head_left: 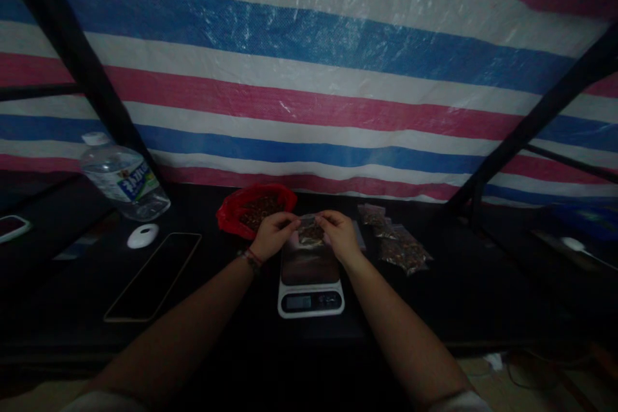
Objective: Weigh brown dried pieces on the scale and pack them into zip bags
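Note:
My left hand [273, 232] and my right hand [339, 232] both pinch the top of a small clear bag [309, 231] filled with dark brownish bits. They hold it just above the far end of a small white kitchen scale [311, 282] with a dark display. A red plastic bag [253, 208] holding more of the same brownish stuff lies open just behind my left hand. A bracelet sits on my left wrist.
Several filled small clear bags [398, 244] lie to the right of the scale. At left lie a phone [154, 274], a white round object [143, 235] and a water bottle [122, 177]. A striped tarp [309, 77] hangs behind the dark table.

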`<action>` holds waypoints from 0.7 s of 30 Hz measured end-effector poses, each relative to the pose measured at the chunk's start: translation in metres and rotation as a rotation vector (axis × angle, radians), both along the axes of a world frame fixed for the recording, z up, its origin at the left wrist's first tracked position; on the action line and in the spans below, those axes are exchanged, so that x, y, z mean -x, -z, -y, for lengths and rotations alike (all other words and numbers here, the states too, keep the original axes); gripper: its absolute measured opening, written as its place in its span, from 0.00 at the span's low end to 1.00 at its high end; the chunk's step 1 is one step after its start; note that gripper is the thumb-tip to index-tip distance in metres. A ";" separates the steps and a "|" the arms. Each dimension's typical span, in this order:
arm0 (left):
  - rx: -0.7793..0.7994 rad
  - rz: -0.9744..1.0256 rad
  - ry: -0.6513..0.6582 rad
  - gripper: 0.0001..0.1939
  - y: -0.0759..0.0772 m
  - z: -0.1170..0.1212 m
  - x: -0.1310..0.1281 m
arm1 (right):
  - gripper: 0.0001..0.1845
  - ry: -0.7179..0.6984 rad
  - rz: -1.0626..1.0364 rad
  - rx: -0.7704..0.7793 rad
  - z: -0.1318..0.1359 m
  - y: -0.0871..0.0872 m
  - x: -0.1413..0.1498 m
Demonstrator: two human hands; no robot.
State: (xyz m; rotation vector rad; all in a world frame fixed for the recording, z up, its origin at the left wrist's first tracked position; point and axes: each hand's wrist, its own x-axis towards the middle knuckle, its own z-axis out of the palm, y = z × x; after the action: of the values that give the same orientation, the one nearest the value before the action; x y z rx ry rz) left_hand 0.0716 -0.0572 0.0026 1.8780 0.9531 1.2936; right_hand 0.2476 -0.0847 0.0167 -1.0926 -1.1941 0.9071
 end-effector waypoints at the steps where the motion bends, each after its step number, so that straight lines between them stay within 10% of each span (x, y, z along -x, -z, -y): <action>1: -0.001 0.014 -0.012 0.10 0.000 -0.001 0.000 | 0.09 0.006 -0.005 -0.002 0.000 0.000 0.000; 21: 0.037 0.118 0.041 0.12 -0.002 0.008 -0.004 | 0.09 -0.032 0.171 -0.097 0.006 0.005 0.004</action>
State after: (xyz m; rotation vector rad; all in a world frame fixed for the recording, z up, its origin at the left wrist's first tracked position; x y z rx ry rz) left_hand 0.0758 -0.0652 0.0047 1.7634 0.8673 1.3381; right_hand 0.2433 -0.0903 0.0113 -1.0918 -1.3857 0.7840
